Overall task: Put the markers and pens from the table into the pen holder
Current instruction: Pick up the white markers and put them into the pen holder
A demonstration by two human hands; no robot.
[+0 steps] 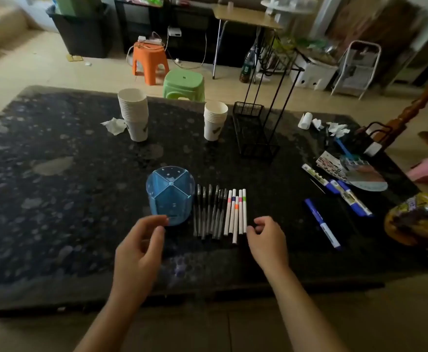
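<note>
Stools (pixel 167 72) beyond dark speckled table (pixel 55 199).

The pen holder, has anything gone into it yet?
Nothing looks done: the blue pen holder appears empty. Both hands, left and right, are empty. The black pens, white markers and blue markers all lie on the table.

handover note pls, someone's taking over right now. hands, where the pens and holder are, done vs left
Left hand: empty, open, just short of the blue pen holder.
Right hand: empty, fingers curled, by the near ends of the white markers.
Black pens and white markers lie in a row right of the holder. Three blue markers lie further right.
Done: nothing, holder looks empty.
Left: everything.
</note>
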